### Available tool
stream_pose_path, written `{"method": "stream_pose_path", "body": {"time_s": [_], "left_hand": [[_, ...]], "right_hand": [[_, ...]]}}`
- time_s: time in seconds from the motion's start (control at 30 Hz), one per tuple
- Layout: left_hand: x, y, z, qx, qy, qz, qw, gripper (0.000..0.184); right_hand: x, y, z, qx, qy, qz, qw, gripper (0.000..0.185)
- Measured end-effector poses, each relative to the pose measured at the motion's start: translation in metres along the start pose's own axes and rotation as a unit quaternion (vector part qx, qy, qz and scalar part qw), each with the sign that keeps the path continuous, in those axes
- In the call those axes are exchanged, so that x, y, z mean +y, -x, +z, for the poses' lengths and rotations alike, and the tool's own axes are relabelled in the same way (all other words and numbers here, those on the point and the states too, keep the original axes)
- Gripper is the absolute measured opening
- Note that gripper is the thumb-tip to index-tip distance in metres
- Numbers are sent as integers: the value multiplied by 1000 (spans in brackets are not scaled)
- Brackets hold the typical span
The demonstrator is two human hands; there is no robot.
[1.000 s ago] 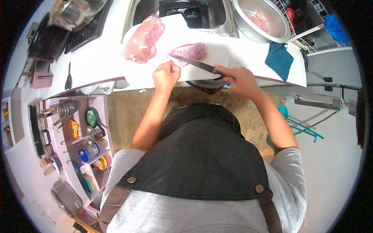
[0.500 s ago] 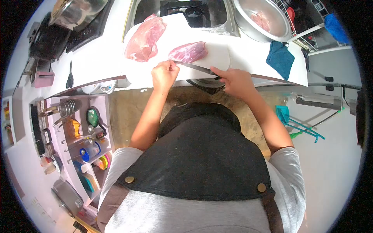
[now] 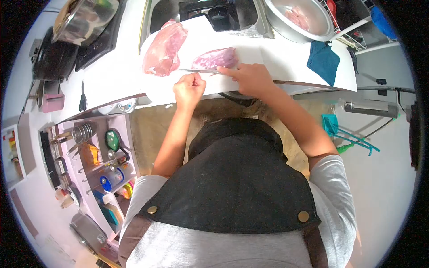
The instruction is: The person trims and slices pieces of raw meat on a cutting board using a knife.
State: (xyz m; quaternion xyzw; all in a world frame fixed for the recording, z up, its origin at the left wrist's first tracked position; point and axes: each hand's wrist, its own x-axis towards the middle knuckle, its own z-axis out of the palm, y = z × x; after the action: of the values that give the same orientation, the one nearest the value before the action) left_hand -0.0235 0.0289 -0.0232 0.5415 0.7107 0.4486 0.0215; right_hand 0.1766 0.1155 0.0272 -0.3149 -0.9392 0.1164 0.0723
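Note:
My right hand (image 3: 252, 79) is closed round the handle of a knife (image 3: 202, 70), its index finger stretched along the top of the blade. The blade lies level along the near side of a small piece of raw meat (image 3: 215, 58), its tip pointing left. In a fist just in front of the blade, my left hand (image 3: 190, 90) is closed; what its fingers pinch is hidden. A larger slab of raw meat (image 3: 165, 48) rests to the left, close to the knife tip. Both pieces lie on a white cutting board (image 3: 250, 54).
Behind the board is a steel sink (image 3: 263, 27). A metal bowl (image 3: 279, 22) with some meat stands at the back right, near a blue cloth (image 3: 323, 63). Black kitchen scissors (image 3: 82, 102) lie on the left. Shelves (image 3: 89, 178) stand below the counter.
My right hand has slid the knife leftward along the near side of the small meat, its tip now reaching toward the larger slab. My left hand stays in a fist. The view has shifted slightly.

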Motion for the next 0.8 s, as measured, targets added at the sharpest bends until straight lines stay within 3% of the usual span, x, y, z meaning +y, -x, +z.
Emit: {"method": "stream_pose_path", "body": {"time_s": [0.27,0.6,0.8], "left_hand": [[0,-1,-2,-3,-20,9,1000,1],[-2,2,1,31,-4,11,999,2],[1,5,0,21,-34,37,999,4]], "right_hand": [[6,25,-20,-101,-22,60,993,57],[35,65,-25,-59,4,38,997,57],[35,50,-27,-39,-68,27,997,51]]}}
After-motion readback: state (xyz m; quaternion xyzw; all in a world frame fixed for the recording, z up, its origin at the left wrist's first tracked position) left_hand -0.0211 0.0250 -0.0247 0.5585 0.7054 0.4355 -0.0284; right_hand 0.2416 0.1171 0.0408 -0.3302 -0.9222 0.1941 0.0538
